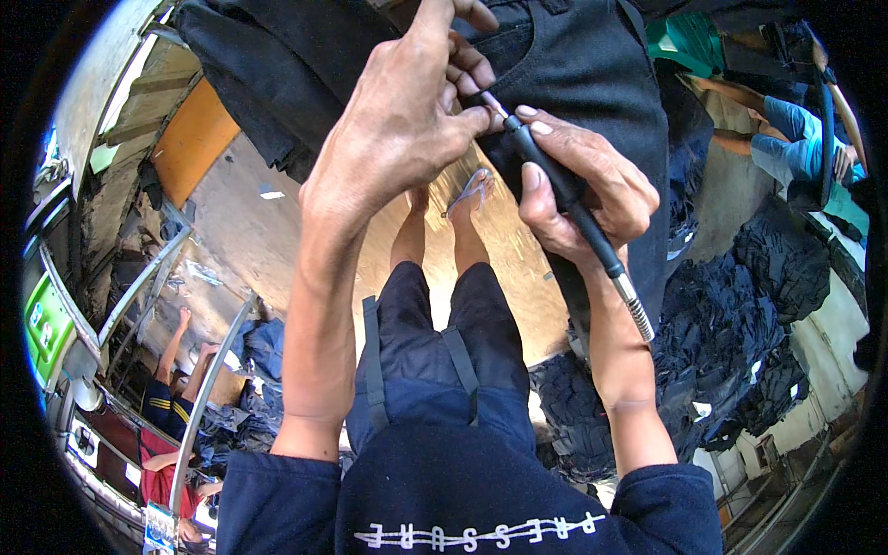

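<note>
Dark jeans (592,65) hang in front of me, with a pocket opening near the top. My right hand (583,185) grips a black pen-shaped rotary tool handpiece (564,190) whose flexible metal shaft (636,310) trails down past my wrist. The tool tip touches the jeans near the pocket edge. My left hand (398,120) pinches the denim beside the tip and holds the fabric steady. Both forearms come up from dark blue sleeves at the lower edge.
A heap of dark jeans (740,342) lies on the floor to my right. My legs and sandalled feet (444,240) stand on bare brown floor. A person in light blue (786,139) sits at the upper right; other people (171,407) sit at the lower left beside metal rails.
</note>
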`<state>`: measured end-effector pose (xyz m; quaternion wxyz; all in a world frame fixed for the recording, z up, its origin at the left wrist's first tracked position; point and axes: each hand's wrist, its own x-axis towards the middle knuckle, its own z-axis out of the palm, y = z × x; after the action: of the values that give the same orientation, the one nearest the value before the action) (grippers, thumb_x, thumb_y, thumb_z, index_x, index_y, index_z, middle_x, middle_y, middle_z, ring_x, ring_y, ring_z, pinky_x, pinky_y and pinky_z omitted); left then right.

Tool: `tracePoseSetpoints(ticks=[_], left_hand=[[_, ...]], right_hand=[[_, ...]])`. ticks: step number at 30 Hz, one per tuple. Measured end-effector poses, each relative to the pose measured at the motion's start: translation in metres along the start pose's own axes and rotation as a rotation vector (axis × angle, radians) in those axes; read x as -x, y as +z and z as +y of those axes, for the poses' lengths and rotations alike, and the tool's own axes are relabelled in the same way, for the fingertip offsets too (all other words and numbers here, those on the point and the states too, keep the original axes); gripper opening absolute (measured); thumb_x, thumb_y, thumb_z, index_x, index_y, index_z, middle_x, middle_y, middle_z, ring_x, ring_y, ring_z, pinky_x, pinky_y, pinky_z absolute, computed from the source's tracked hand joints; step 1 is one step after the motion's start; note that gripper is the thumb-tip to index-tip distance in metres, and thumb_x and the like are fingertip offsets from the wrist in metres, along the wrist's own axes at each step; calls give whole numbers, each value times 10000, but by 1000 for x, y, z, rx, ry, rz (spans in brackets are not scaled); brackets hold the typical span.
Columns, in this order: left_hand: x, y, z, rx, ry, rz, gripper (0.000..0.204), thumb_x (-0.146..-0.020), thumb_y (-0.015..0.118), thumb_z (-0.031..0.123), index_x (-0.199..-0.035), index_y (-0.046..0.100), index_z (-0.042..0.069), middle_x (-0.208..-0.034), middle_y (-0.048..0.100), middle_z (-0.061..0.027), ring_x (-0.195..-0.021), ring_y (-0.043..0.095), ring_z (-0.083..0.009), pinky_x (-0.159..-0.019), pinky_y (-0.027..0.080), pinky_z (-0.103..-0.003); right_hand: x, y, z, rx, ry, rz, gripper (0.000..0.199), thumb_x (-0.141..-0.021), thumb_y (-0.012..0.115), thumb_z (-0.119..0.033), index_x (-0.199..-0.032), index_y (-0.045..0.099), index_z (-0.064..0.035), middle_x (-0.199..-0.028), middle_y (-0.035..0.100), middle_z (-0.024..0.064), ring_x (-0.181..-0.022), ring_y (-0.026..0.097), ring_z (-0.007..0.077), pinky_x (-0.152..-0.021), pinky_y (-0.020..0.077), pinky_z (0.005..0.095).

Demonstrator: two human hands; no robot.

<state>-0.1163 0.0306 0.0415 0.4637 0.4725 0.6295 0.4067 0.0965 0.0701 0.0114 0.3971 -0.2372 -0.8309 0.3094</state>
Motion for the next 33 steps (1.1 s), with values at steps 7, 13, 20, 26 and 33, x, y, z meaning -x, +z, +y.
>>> tracePoseSetpoints(ticks=[7,13,20,26,33], left_hand=[[4,1,3,-15,-24,-3,575,-826,810,-64,-1305,502,12,-911,654,-36,-777,571,-90,-695,495,-249],[1,2,7,55,-141,12,607,-820,836,-80,-1315,500,19,-923,661,-28,-773,555,-65,-690,483,-229],[-2,2,10,137,-242,27,641,-803,852,-95,-1321,491,11,-946,674,-35,-778,551,-51,-693,480,-212],[2,11,-6,283,-176,89,606,-829,858,-74,-1313,504,16,-934,675,-39,-787,580,-62,-696,496,-232],[4,16,-37,224,6,89,816,-763,888,-123,-1446,464,17,-1168,702,-101,-962,586,-89,-857,518,-211]], right_hand=[[1,1,-1,25,5,13,253,-849,790,-32,-1067,770,94,-1016,810,295,-998,832,367,-924,665,414],[2,1,1,18,16,25,260,-848,791,-27,-1074,768,99,-1023,809,294,-999,831,368,-926,662,413],[3,1,2,11,26,48,259,-862,788,-35,-1081,762,100,-1015,809,289,-995,830,372,-923,663,419],[3,1,2,1,27,54,263,-871,783,-31,-1099,746,96,-1021,805,296,-997,829,371,-923,663,420],[3,1,1,22,52,50,281,-883,767,-12,-1140,730,95,-1034,803,297,-1014,826,369,-938,659,417]])
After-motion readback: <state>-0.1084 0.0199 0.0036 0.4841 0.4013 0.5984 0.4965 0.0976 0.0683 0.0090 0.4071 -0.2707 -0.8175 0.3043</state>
